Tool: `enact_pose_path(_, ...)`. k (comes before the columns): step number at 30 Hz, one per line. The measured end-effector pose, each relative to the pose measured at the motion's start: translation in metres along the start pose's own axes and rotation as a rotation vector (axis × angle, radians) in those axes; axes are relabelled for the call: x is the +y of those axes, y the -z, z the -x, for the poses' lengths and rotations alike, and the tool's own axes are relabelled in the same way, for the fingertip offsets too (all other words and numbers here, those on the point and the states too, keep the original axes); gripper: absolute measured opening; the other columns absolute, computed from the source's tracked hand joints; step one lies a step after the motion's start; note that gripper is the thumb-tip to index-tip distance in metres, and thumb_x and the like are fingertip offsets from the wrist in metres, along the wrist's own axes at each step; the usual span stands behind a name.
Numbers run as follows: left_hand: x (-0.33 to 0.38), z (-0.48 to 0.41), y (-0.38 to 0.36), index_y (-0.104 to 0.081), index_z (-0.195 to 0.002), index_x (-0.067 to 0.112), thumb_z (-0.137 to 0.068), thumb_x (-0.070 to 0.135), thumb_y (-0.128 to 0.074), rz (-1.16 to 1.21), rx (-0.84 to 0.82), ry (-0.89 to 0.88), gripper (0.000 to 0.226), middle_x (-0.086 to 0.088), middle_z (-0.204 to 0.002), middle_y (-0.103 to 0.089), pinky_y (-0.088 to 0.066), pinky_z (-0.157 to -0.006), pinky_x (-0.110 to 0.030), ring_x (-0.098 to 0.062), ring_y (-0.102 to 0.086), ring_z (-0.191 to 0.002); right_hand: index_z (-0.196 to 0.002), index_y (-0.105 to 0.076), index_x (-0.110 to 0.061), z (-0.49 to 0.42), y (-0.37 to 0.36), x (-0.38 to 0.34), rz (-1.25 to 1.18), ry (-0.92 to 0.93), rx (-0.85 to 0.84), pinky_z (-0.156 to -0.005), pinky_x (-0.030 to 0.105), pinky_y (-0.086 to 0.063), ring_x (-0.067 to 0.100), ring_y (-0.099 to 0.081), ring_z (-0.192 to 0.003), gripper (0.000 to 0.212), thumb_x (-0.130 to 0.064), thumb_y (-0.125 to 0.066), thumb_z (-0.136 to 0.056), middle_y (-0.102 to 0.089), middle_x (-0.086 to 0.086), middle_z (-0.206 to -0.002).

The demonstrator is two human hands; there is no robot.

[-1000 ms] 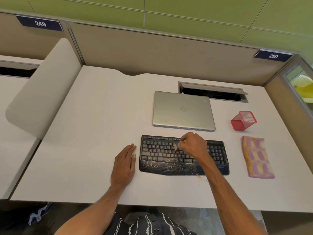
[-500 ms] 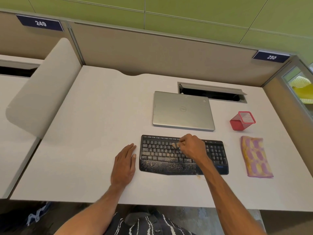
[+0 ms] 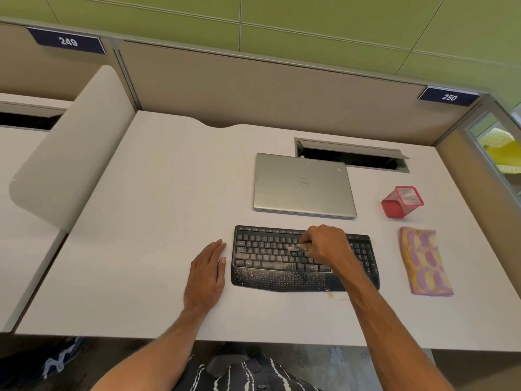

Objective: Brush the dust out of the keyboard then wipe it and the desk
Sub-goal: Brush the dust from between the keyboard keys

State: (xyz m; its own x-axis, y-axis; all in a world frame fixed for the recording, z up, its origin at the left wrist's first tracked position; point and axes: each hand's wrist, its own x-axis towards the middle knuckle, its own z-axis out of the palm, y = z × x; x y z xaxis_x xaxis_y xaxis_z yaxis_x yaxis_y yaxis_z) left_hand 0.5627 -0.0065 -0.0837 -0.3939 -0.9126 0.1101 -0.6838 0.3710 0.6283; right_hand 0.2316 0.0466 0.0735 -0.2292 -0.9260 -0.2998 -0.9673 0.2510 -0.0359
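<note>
A pale cubicle table point(image 3: 141, 249) carries a closed silver laptop point(image 3: 303, 186) and, nearer the person, the dusty black keyboard point(image 3: 267, 266). A pink-yellow cloth point(image 3: 424, 262) lies to its right. The left grip point(image 3: 207, 273) rests flat on the table beside the keyboard. The right grip point(image 3: 327, 244) pinches a small brush point(image 3: 296, 247) over the keys.
</note>
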Motion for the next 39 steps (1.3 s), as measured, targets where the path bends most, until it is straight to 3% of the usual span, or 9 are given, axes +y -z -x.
enact_pose_path(3,0.000,0.000,0.000,-0.050,-0.162,0.030,-0.117,0.041,-0.034,-0.003,-0.002,-0.001,0.048,0.015,-0.168,-0.045,-0.028,-0.132,-0.035,-0.004,-0.035,-0.158,-0.118,-0.076,-0.034,0.000,0.003,-0.001,-0.004,0.018,0.032,-0.083,0.030,-0.056,0.005,-0.068,-0.085,0.026,-0.048,-0.064,-0.100,-0.077,-0.018,-0.101)
enact_pose_path(8,0.000,0.000,0.000,-0.049,-0.162,0.030,-0.117,0.040,-0.035,-0.008,-0.003,0.000,0.048,0.015,-0.168,-0.045,-0.026,-0.132,-0.032,-0.004,-0.035,-0.158,-0.121,-0.075,-0.036,0.004,-0.007,-0.016,-0.032,0.052,0.031,-0.059,0.019,-0.042,-0.001,-0.062,-0.068,0.025,-0.045,-0.058,-0.104,-0.075,-0.021,-0.091)
enact_pose_path(12,0.000,0.000,0.000,-0.050,-0.162,0.030,-0.117,0.040,-0.036,-0.008,-0.001,0.000,0.048,0.015,-0.168,-0.045,-0.028,-0.132,-0.034,-0.004,-0.035,-0.158,-0.110,-0.075,-0.031,0.006,-0.002,0.001,0.004,-0.056,0.000,-0.068,0.024,-0.051,0.003,-0.062,-0.066,0.030,-0.055,-0.062,-0.099,-0.071,-0.017,-0.078)
enact_pose_path(19,0.001,0.000,0.000,-0.049,-0.163,0.030,-0.117,0.042,-0.035,-0.001,-0.002,0.006,0.049,0.015,-0.168,-0.045,-0.028,-0.132,-0.034,-0.005,-0.035,-0.158,-0.105,-0.081,-0.027,0.004,0.003,0.003,-0.195,-0.188,0.136,-0.065,0.025,-0.058,0.007,-0.066,-0.063,0.019,-0.034,-0.064,-0.099,-0.075,-0.012,-0.076)
enact_pose_path(23,0.001,0.001,0.001,-0.049,-0.163,0.031,-0.117,0.041,-0.035,-0.003,-0.003,0.005,0.049,0.015,-0.168,-0.045,-0.028,-0.132,-0.033,-0.004,-0.035,-0.158,-0.099,-0.081,-0.024,0.004,-0.009,-0.002,-0.194,-0.186,0.019,-0.059,0.023,-0.057,0.007,-0.066,-0.059,0.017,-0.031,-0.066,-0.095,-0.074,-0.012,-0.074)
enact_pose_path(26,0.002,0.001,0.001,-0.048,-0.163,0.031,-0.117,0.041,-0.035,-0.007,-0.007,0.005,0.049,0.015,-0.168,-0.044,-0.026,-0.132,-0.031,-0.004,-0.034,-0.158,-0.091,-0.081,-0.023,0.003,-0.006,-0.002,-0.194,-0.197,-0.027,-0.049,0.019,-0.044,0.005,-0.060,-0.053,0.014,-0.026,-0.068,-0.089,-0.071,-0.013,-0.065)
enact_pose_path(30,0.002,0.000,0.001,-0.050,-0.162,0.030,-0.117,0.041,-0.035,-0.012,0.002,0.004,0.049,0.014,-0.167,-0.046,-0.022,-0.131,-0.028,-0.004,-0.035,-0.158,-0.097,-0.081,-0.023,0.000,-0.004,-0.001,-0.227,-0.245,0.069,-0.055,0.019,-0.046,0.003,-0.061,-0.057,0.016,-0.023,-0.065,-0.093,-0.072,-0.013,-0.072)
enact_pose_path(36,0.002,0.000,0.000,-0.051,-0.162,0.030,-0.117,0.040,-0.035,-0.014,0.005,0.006,0.048,0.015,-0.167,-0.046,-0.022,-0.131,-0.027,-0.003,-0.035,-0.158,-0.090,-0.081,-0.023,-0.001,-0.004,-0.003,-0.240,-0.219,-0.035,-0.052,0.020,-0.045,0.003,-0.061,-0.055,0.011,-0.022,-0.071,-0.088,-0.071,-0.014,-0.069)
enact_pose_path(39,0.003,0.000,0.000,-0.050,-0.162,0.031,-0.117,0.040,-0.034,-0.013,0.004,0.006,0.048,0.016,-0.167,-0.046,-0.022,-0.131,-0.028,-0.003,-0.035,-0.158,-0.099,-0.080,-0.023,-0.003,-0.004,-0.002,-0.255,-0.247,0.065,-0.060,0.022,-0.049,0.002,-0.062,-0.061,0.014,-0.026,-0.067,-0.094,-0.073,-0.013,-0.076)
